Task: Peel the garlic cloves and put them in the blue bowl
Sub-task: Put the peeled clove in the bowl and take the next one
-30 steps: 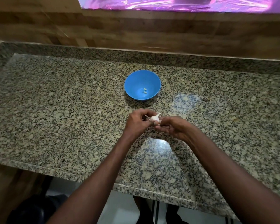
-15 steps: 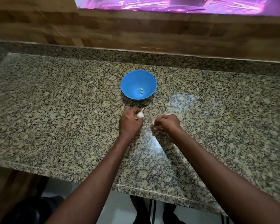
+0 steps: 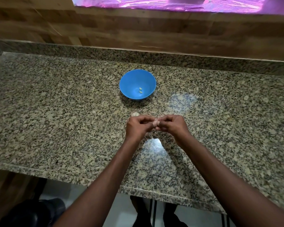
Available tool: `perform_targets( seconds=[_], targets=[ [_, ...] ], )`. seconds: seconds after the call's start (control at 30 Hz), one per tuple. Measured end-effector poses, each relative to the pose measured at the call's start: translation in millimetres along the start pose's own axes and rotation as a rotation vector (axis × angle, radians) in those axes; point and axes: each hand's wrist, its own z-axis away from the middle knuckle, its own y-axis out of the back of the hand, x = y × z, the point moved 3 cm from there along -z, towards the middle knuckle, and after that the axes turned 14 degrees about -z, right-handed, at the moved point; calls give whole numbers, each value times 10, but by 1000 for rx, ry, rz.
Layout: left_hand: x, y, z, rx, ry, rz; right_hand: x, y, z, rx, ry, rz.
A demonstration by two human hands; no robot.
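Two peeled cloves [image 3: 140, 90] already lie in the bottom of the blue bowl [image 3: 137, 84], which stands on the granite desk [image 3: 56, 99] just beyond the hands, so by the look of it the task is partly done.

From the head camera, the one view there is, the main risk is a slip. The garlic clove [image 3: 156, 122] in hand is small and its skin looks thin and papery; if the pinch loosens while the skin is pulled, the clove could drop onto the speckled desk, where pale bits are hard to pick out. Flakes of skin could also cling to the clove and go into the bowl with it. The rest of the garlic bulb [image 3: 134, 114] lies on the desk between hands and bowl, close to the left knuckles, and a careless move toward the bowl could knock it aside.

Both hands meet over the desk, knuckles up. The left hand [image 3: 138, 127] has its fingers [image 3: 143, 119] curled in tight, pinching one end of the clove. The right hand [image 3: 173, 125] is curled the same way, its fingers [image 3: 168, 117] closed narrowly on the other end. Only a sliver of the pinkish clove shows between the fingertips; how much skin is off cannot be told.
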Motion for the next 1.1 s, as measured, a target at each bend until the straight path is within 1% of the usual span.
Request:
perform_targets(
  seconds=[0.07, 0.17, 0.3, 0.47, 0.5, 0.6, 0.73, 0.87, 0.97, 1.03, 1.1],
  targets=[
    [-4, -10, -11, -36, 47, 33, 19, 18, 16, 1, 42, 59],
    [9, -37, -20, -53, 97, 66, 62, 27, 28, 47, 102, 117],
    [39, -111, 11, 14, 160, 129, 148, 8, 25, 132, 120, 66],
    [-55, -94, 22, 132, 206, 173, 207, 56, 26, 268, 42, -80],
    [-86, -57, 14, 149, 172, 134, 203, 74, 23, 266, 31, -77],
    [-132, 32, -5, 208, 16, -112, 211, 140, 5, 223, 17, 0],
    [-179, 89, -94, 295, -126, -357, 187, 217, -32, 147, 63, 176],
    [-266, 86, -82, 340, -228, -490, 152, 263, -64, 99, 112, 347],
    [-317, 32, 40, 447, -270, -552, 184, 328, -90, 95, 72, 385],
    [-321, -88, 164, 443, -341, -641, 189, 373, -104, 93, 43, 431],
    [-323, -276, 276, 367, -468, -730, 178, 414, -124, 104, 7, 472]
  ],
)
